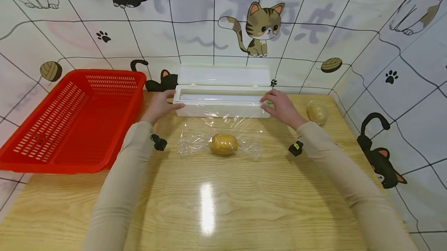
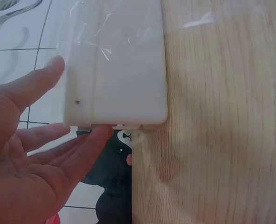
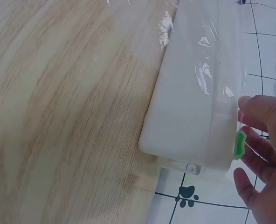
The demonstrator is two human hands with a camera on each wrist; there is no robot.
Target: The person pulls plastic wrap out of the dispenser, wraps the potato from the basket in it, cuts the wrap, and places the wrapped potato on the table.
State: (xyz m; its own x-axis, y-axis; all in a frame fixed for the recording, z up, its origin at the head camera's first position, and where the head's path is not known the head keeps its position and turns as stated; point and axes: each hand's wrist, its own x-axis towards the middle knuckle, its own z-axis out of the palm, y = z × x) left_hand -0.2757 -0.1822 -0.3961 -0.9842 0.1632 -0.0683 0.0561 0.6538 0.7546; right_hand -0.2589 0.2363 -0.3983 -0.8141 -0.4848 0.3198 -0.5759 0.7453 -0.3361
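A white cling film dispenser [image 1: 223, 111] stands at the back of the table with its lid [image 1: 223, 75] raised and a roll of film [image 1: 216, 98] inside. Clear film [image 1: 191, 142] runs over its front onto the table, where a yellow, oblong, potato-like thing [image 1: 224, 144] lies on it. My left hand [image 1: 158, 107] holds the dispenser's left end, thumb [image 2: 56, 70] at the front edge and fingertips [image 2: 100, 132] against the end. At the right end, my right hand [image 1: 282, 108] grips the edge, its fingers around a green slider [image 3: 239, 145].
A red plastic basket [image 1: 84, 167] stands at the left of the table. On the right, behind my right wrist, sits a pale yellow rounded thing [image 1: 317, 112] with a glossy surface. A cat-patterned sheet [image 1: 195, 37] rises behind the table [image 1: 258, 200].
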